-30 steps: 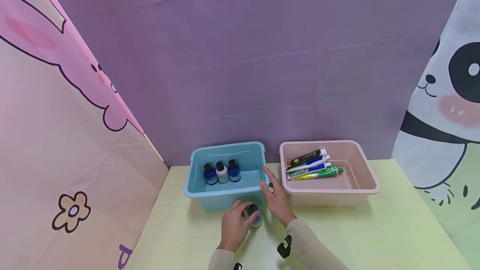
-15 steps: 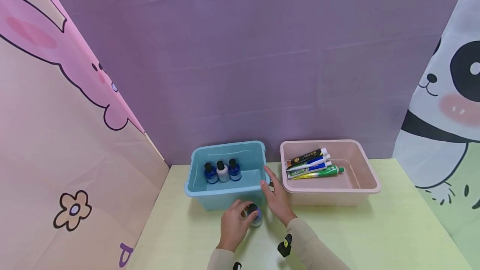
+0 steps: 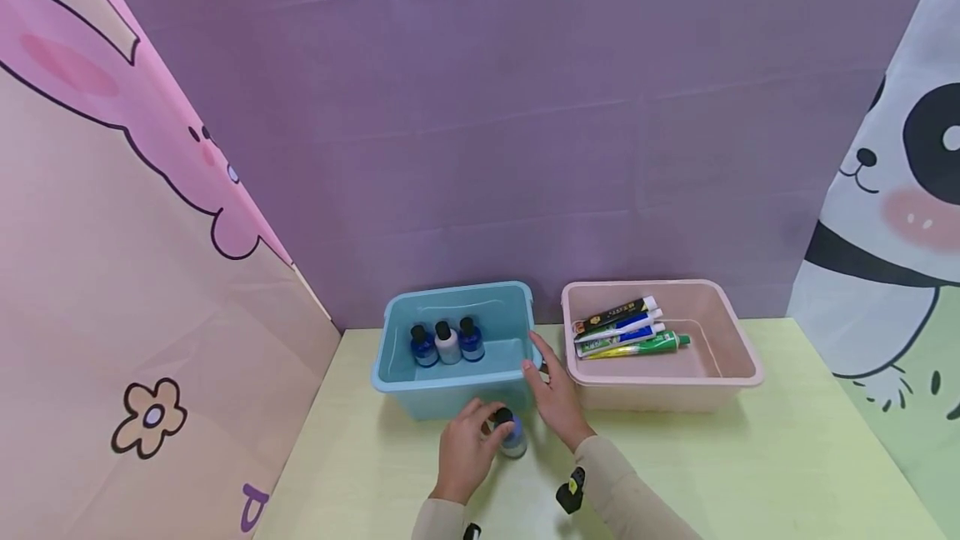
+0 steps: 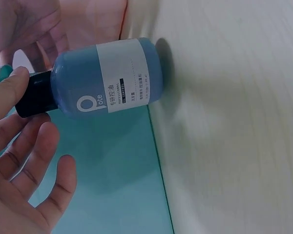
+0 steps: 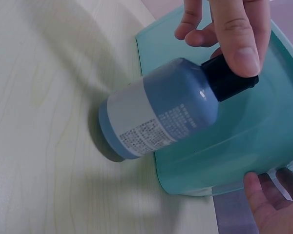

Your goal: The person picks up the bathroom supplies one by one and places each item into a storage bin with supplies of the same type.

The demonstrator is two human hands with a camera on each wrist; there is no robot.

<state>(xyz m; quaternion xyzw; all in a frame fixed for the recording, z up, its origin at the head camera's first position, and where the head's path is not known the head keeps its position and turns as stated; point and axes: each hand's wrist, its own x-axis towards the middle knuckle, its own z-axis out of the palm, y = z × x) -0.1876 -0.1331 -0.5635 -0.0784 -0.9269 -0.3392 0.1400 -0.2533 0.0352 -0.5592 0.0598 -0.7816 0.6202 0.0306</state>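
Thumb and fingers of my left hand (image 3: 467, 452) pinch the black cap of a small blue shampoo bottle (image 4: 107, 78). The bottle has a pale label, and its base is right at the tabletop, in front of a light-blue bin (image 3: 465, 398). At the bin's right end is my right hand (image 3: 557, 402), its extended fingers touching the side and front corner. Inside the bin stand two dark-blue bottles (image 3: 424, 347) and a white bottle (image 3: 448, 345), all with black caps.
A pink bin (image 3: 660, 398) stands close on the right, holding several toothpaste tubes (image 3: 630, 347). Both bins are on a pale wooden table (image 3: 787, 457). A purple cloth (image 3: 480, 148) hangs behind, with printed panels (image 3: 187, 407) at the sides.
My left hand has shifted very slightly left, showing a little more of the bottle. My right hand keeps its place at the bin. The head view drifts slightly.
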